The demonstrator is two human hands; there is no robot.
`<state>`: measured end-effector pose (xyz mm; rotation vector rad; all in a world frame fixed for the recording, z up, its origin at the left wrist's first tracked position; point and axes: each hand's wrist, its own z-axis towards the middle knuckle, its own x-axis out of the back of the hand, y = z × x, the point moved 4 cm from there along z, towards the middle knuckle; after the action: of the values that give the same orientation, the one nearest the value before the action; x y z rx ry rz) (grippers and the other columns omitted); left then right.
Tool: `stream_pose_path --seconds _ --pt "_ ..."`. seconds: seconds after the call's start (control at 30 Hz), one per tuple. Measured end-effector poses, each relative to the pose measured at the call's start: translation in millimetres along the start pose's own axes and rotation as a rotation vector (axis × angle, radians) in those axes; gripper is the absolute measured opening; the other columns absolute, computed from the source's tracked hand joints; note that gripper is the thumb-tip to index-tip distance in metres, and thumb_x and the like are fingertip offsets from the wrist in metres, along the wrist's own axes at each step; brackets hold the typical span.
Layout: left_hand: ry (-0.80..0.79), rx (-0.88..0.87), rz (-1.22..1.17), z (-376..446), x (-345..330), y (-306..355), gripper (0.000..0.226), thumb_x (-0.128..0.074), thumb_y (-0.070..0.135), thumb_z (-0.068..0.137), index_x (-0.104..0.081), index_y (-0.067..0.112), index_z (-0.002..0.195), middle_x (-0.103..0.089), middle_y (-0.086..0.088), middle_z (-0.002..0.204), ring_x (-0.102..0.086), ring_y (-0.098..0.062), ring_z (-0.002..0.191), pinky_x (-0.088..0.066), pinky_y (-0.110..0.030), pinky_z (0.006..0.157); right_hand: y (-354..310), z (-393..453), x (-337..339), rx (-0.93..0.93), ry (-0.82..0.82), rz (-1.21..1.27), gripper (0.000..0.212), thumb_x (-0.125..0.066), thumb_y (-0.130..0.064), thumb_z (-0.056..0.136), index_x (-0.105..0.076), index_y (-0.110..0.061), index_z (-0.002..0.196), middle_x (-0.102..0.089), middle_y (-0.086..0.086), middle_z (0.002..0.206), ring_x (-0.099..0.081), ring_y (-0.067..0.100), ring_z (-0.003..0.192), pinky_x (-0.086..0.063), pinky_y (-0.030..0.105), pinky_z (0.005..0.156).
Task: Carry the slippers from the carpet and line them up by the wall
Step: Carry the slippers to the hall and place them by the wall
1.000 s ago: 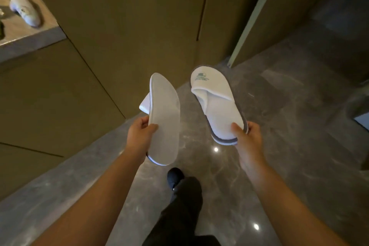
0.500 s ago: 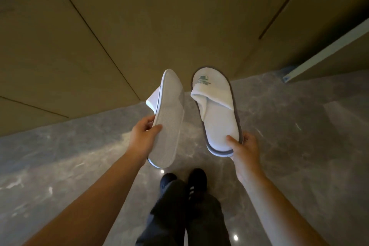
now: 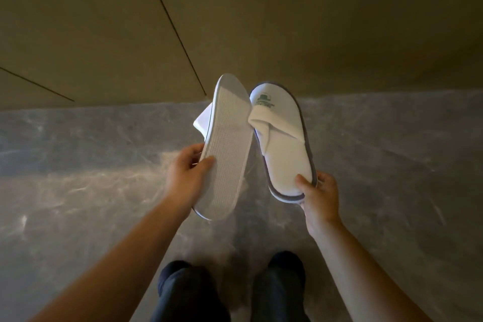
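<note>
I hold two white slippers in the air above a grey marble floor, close to a brown panelled wall [image 3: 235, 21]. My left hand [image 3: 185, 178] grips the left slipper [image 3: 224, 154] by its side edge, sole turned toward me, its strap sticking out to the left. My right hand [image 3: 318, 198] pinches the heel of the right slipper [image 3: 285, 154], which faces up and shows a green logo at the toe. The two slippers touch near their toes.
The marble floor [image 3: 392, 178] meets the wall just beyond the slippers. My two dark shoes [image 3: 286, 264] and trouser legs stand at the bottom of the view, facing the wall.
The view has swung to face the wall squarely and I stand with both feet together. The slippers have come closer to each other and nearer the wall's base.
</note>
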<state>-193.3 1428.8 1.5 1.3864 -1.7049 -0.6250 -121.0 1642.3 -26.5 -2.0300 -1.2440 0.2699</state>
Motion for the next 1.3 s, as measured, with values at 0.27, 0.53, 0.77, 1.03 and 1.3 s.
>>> stream_pose_path --seconds 0.27,0.53,0.77,1.03,1.3 --pt "0.049 -0.118 0.082 107 -50 -135 0.023 -0.055 0.01 0.079 -0.058 0.029 0.092 -0.063 0.005 0.089 -0.059 -0.014 0.079 -0.045 -0.028 0.068 115 160 -25 0.079 0.13 0.057 0.033 -0.058 -0.001 0.079 -0.048 0.009 0.109 -0.056 0.021 0.106 -0.056 0.035 0.099 -0.048 0.048 0.09" --pt "-0.089 -0.261 0.185 141 -98 -148 0.024 -0.055 0.009 0.081 -0.059 0.019 0.102 -0.06 0.011 0.088 -0.057 -0.007 0.08 -0.043 -0.023 0.07 140 220 5 0.122 0.22 0.01 0.028 -0.061 0.002 0.075 -0.054 0.016 0.098 -0.056 0.022 0.093 -0.054 0.034 0.09 -0.043 0.041 0.08" --pt "-0.135 -0.364 0.246 133 -126 -136 0.03 -0.058 0.004 0.078 -0.06 0.017 0.104 -0.059 0.012 0.086 -0.054 0.003 0.073 -0.039 0.002 0.058 109 196 -23 0.239 0.086 -0.042 0.049 -0.067 -0.011 0.076 -0.046 -0.006 0.12 -0.054 0.006 0.108 -0.056 0.001 0.099 -0.049 0.022 0.084" --pt "-0.398 -0.727 0.444 108 -154 -113 0.039 -0.069 0.009 0.069 -0.063 0.014 0.108 -0.067 -0.01 0.1 -0.051 -0.011 0.087 -0.028 0.004 0.075 67 183 -56 0.196 -0.013 0.33 0.039 -0.061 -0.005 0.075 -0.051 -0.004 0.112 -0.063 0.009 0.092 -0.064 0.024 0.082 -0.054 0.039 0.073" --pt "-0.167 -0.4 0.343 134 -110 -122 0.075 -0.069 0.025 0.071 -0.028 0.021 0.133 -0.035 -0.002 0.132 -0.037 -0.021 0.121 -0.035 -0.031 0.098 60 169 -76 0.323 -0.079 0.234 0.022 -0.056 0.004 0.078 -0.059 -0.018 0.076 -0.061 0.007 0.068 -0.058 0.024 0.069 -0.052 0.037 0.068"
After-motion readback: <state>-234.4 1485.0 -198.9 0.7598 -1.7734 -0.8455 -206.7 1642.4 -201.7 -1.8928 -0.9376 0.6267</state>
